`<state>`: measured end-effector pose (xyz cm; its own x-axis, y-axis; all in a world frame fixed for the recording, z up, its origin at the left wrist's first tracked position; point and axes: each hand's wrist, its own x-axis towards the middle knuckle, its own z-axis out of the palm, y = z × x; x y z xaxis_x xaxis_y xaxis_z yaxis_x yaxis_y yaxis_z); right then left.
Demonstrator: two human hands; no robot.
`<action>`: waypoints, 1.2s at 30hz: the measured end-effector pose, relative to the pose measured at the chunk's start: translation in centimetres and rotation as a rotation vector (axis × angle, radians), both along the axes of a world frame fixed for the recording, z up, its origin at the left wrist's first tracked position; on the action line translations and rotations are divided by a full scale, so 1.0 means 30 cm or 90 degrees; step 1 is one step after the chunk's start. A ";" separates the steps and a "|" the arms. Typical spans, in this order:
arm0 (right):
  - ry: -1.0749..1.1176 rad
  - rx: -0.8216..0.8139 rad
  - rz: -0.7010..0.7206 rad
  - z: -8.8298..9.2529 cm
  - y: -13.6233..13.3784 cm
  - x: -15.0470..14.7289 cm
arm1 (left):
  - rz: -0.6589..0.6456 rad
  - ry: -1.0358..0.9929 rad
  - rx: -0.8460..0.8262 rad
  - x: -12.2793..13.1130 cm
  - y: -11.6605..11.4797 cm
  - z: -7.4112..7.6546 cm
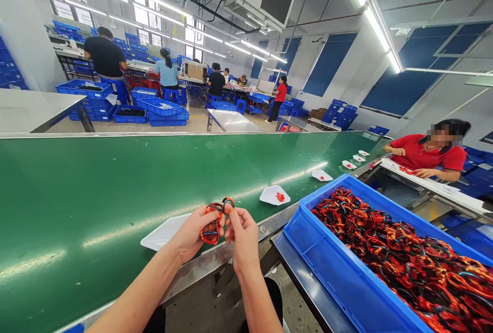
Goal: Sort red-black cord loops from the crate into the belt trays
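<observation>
head | looped red-orange band [212,227] | black cords [222,205] | left hand [190,233] | right hand [242,238]

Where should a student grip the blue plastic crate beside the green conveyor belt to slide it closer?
Grip the blue plastic crate at the rim corner nearest the green conveyor belt, coming from above on that side. The inside there is bare, while the tangled red-and-black loops heap further in, so fingers can hook the rim without catching them.
</observation>
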<state>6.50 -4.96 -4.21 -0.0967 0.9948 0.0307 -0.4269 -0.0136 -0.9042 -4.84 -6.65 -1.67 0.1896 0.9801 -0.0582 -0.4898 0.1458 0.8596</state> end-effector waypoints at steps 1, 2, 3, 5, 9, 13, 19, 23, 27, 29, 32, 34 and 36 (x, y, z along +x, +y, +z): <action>0.014 -0.010 0.004 0.002 -0.001 0.000 | 0.001 -0.002 -0.002 0.000 -0.001 0.000; 0.028 -0.022 0.009 0.004 -0.002 0.000 | 0.001 -0.004 -0.006 0.000 -0.001 0.001; 0.042 -0.036 0.014 0.007 -0.003 0.000 | 0.000 -0.004 -0.012 0.001 -0.002 0.002; 0.066 -0.065 0.022 0.013 -0.007 0.001 | 0.001 -0.003 -0.022 0.002 -0.003 0.005; 0.098 -0.109 0.042 0.018 -0.014 0.004 | -0.006 -0.012 -0.032 0.005 -0.009 0.014; 0.080 -0.086 0.038 0.014 -0.023 0.011 | -0.009 -0.012 -0.024 0.004 -0.013 0.005; -0.125 0.069 -0.049 0.036 -0.074 0.021 | 0.026 0.013 0.007 -0.006 -0.026 -0.007; -0.066 0.046 -0.013 0.044 -0.117 0.021 | 0.020 0.010 0.011 0.004 -0.085 0.014; 0.029 -0.032 0.055 0.028 -0.154 0.016 | 0.049 -0.039 -0.023 0.023 -0.162 0.010; 0.043 -0.045 0.070 0.021 -0.173 0.014 | 0.054 -0.060 -0.035 0.027 -0.192 0.000; 0.052 -0.055 0.079 0.020 -0.204 0.017 | 0.043 -0.061 -0.026 0.027 -0.224 -0.009; 0.057 -0.062 0.084 0.023 -0.224 0.022 | 0.041 -0.052 -0.019 0.030 -0.242 -0.009; 0.062 -0.067 0.088 0.025 -0.244 0.028 | 0.041 -0.049 -0.012 0.037 -0.261 -0.006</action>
<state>7.35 -12.29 -3.46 -0.2346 0.9704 -0.0576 -0.5000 -0.1713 -0.8489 -3.74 -14.48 -1.85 0.1303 0.9894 -0.0648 -0.5628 0.1276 0.8167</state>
